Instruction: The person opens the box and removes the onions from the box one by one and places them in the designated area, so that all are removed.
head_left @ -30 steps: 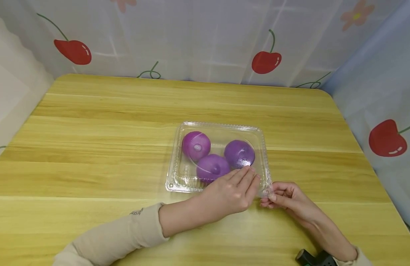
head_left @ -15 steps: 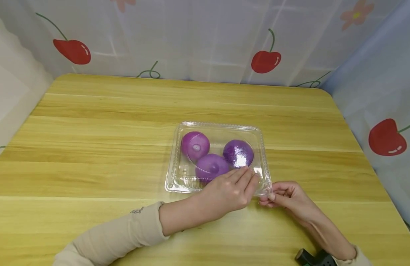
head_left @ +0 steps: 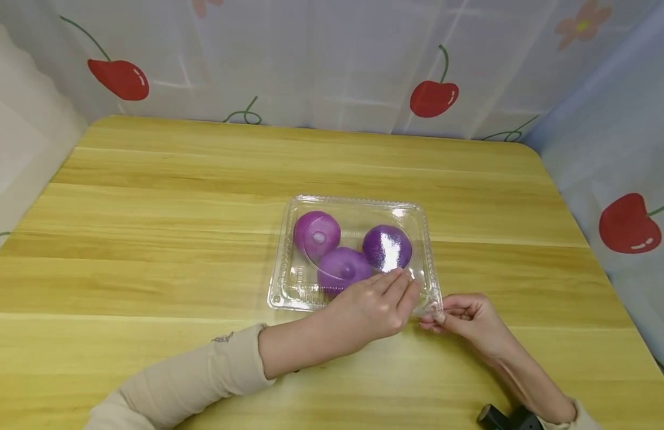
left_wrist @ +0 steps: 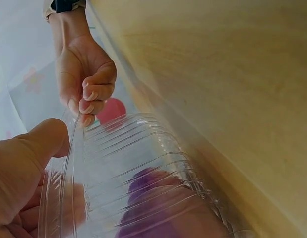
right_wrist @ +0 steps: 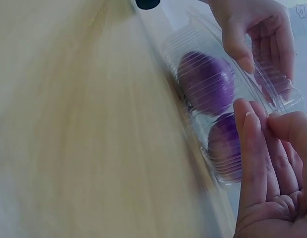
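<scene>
A clear plastic clamshell container (head_left: pixel 358 206), its lid down, lies on the wooden table. Through the lid show three round purple onions: one at the back left (head_left: pixel 317 234), one at the front (head_left: pixel 342 269) and one at the right (head_left: pixel 386 246). My left hand (head_left: pixel 372 310) reaches across the front, fingers bent over the lid and thumb at the front rim (left_wrist: pixel 74 163), gripping that edge. Thumb and fingers of my right hand (head_left: pixel 466 319) pinch the container's front right corner (right_wrist: pixel 275 106). The left hand partly covers the front onion.
The wooden table (head_left: pixel 176 197) extends around the container on all sides. Behind it and to the right hangs a pale curtain (head_left: pixel 332 65) printed with cherries. A black device (head_left: pixel 509 417) sits at the right wrist, near the table's front.
Both hands keep nearly the same places at the container's front right. The corner rim sits slightly higher between the right fingers than a second ago, and glare on the right onion has shifted.
</scene>
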Available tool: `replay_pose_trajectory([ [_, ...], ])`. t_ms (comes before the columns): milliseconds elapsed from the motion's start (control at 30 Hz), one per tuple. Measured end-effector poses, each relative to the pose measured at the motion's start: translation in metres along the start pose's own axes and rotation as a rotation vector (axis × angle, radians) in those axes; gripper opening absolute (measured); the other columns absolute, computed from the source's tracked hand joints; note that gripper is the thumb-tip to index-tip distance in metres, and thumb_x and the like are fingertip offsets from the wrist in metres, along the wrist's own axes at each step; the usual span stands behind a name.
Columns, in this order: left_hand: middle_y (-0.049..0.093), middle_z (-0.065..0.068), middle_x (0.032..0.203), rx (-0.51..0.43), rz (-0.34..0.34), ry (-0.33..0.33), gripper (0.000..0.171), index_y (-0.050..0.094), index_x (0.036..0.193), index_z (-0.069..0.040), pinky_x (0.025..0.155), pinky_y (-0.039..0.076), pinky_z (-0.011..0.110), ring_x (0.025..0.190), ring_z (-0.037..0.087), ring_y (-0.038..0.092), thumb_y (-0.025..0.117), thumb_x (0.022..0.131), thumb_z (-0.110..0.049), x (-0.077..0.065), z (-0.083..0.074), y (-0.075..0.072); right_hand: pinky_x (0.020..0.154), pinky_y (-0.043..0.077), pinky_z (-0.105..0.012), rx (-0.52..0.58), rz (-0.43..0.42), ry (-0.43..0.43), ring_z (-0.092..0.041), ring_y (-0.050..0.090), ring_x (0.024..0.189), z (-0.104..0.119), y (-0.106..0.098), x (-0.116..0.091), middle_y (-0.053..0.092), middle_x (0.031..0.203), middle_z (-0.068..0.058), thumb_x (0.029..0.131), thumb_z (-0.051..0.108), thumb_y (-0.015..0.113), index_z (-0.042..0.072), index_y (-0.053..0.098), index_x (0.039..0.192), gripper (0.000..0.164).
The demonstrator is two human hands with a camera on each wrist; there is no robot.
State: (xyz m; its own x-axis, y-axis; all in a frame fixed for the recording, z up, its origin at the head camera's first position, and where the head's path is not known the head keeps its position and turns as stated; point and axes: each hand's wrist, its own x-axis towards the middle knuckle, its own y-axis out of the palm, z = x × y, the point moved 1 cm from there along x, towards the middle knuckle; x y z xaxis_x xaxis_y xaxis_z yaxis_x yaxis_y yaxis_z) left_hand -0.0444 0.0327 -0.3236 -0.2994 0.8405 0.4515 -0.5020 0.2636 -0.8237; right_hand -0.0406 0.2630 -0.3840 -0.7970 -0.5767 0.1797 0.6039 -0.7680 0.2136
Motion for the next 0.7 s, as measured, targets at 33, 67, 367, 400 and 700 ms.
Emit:
replay_pose_trajectory([
  [33,0.064,0.014,0.112,0.003,-0.005,-0.001,0.026,0.063,0.117,0.000,0.092,0.045,0.029,0.104,0.024,0.061,0.055,0.092,-0.003,0.000,0.000,0.000,0.074,0.055,-0.036,0.001,-0.001,-0.010,-0.028,0.067,0.088,0.000,0.000,0.000,0.068,0.098,-0.017,0.088,-0.021,0.045,-0.005,0.066,0.106,0.032],
  [67,0.064,0.014,0.112,0.006,-0.007,0.000,0.025,0.063,0.116,0.000,0.092,0.045,0.029,0.104,0.023,0.061,0.055,0.092,-0.003,0.000,0.000,0.000,0.074,0.054,-0.037,0.003,-0.003,-0.019,-0.028,0.067,0.088,0.000,0.000,0.000,0.067,0.098,-0.017,0.088,-0.021,0.045,-0.005,0.066,0.106,0.032],
  [367,0.065,0.014,0.110,0.002,-0.016,-0.009,0.023,0.065,0.113,-0.001,0.091,0.046,0.028,0.101,0.023,0.062,0.056,0.092,-0.003,0.001,0.002,0.002,0.076,0.054,-0.036,0.036,-0.071,0.029,-0.025,0.067,0.087,-0.001,0.005,0.000,0.068,0.096,-0.016,0.090,-0.017,0.046,-0.001,0.068,0.104,0.031],
  [400,0.065,0.014,0.110,0.002,-0.018,-0.010,0.023,0.065,0.113,-0.001,0.091,0.046,0.028,0.101,0.023,0.062,0.056,0.092,-0.003,0.001,0.002,0.002,0.077,0.054,-0.037,0.048,-0.083,0.054,-0.024,0.067,0.088,-0.001,0.006,-0.001,0.068,0.096,-0.015,0.091,-0.016,0.045,0.000,0.068,0.103,0.031],
  [700,0.066,0.015,0.107,0.033,-0.035,0.000,0.021,0.064,0.110,0.001,0.090,0.047,0.028,0.100,0.024,0.063,0.055,0.092,-0.003,0.000,0.003,0.001,0.082,0.052,-0.036,0.113,-0.097,0.196,-0.024,0.065,0.095,0.001,0.012,0.002,0.067,0.103,-0.014,0.097,-0.008,0.039,0.004,0.065,0.106,0.030],
])
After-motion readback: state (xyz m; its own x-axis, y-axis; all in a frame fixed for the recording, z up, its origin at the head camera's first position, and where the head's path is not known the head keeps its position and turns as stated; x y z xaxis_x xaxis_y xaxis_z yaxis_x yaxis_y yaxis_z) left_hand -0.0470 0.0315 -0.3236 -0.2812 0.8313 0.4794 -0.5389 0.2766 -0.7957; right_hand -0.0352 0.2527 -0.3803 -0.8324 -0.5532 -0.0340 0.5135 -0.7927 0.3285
